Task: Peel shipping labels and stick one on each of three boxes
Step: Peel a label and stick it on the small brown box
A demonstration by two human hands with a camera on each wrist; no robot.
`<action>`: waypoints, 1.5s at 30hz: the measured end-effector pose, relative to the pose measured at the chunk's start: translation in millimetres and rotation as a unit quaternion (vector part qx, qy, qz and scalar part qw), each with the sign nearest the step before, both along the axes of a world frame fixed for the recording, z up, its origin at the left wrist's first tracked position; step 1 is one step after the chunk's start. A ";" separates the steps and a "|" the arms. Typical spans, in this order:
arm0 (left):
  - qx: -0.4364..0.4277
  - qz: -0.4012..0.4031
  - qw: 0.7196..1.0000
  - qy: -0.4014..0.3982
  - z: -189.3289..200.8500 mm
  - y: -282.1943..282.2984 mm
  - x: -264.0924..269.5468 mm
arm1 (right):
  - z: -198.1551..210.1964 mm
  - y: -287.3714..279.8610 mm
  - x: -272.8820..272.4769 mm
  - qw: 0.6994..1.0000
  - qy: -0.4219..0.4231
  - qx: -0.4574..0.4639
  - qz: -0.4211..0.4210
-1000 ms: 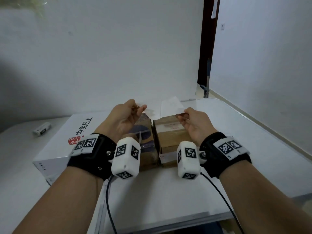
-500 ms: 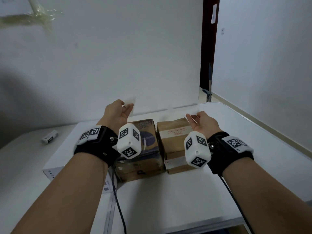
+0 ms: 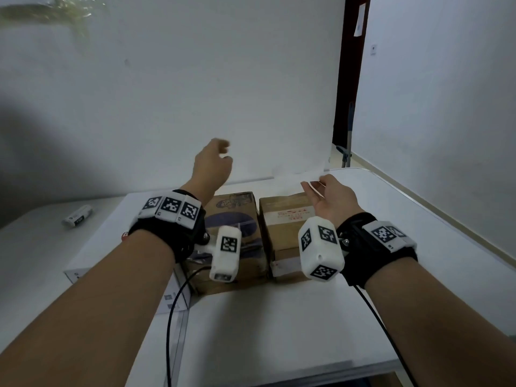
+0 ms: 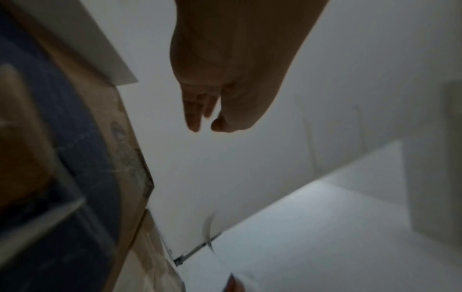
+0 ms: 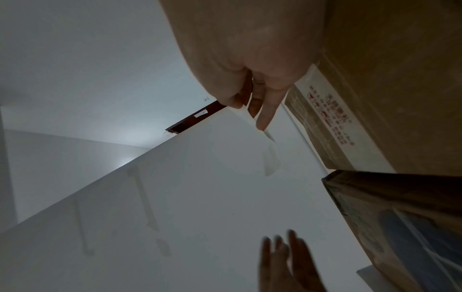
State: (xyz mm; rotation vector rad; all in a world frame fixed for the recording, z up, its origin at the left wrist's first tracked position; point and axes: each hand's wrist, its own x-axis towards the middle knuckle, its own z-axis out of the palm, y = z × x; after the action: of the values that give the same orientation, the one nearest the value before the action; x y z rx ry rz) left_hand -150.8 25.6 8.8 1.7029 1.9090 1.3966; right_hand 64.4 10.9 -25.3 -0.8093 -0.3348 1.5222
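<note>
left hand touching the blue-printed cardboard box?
Apart. Head view: the left hand is raised above and beyond the blue-printed cardboard box; the left wrist view shows empty fingers.

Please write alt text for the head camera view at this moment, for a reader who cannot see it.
The right hand pinches a white label sheet above two brown cardboard boxes standing side by side on a white table. The left hand hangs raised and blurred, holding nothing, above a flat white box at the left.
</note>
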 end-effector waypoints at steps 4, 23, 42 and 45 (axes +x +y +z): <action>0.097 -0.207 0.957 0.179 14.8 -21.4 48.0 | 3.3 -4.0 0.8 1.000 -0.002 0.012 0.004; -0.016 -0.206 0.964 -0.168 0.5 -26.7 80.9 | 4.9 -3.2 35.8 0.948 -0.278 0.144 0.066; -0.184 -0.205 0.923 -0.268 -39.9 -72.2 73.9 | -18.5 -12.9 57.1 0.861 -0.413 0.242 0.175; -0.182 -0.223 0.919 -0.269 -41.2 -79.2 71.3 | -17.5 -13.3 59.3 0.837 -0.443 0.254 0.199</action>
State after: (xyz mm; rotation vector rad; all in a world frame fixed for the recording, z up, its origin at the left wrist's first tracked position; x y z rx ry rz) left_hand -79.4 -53.6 -32.4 1.2871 1.2753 1.0917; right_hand 123.6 -2.4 -42.7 -1.0014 -1.6128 1.2266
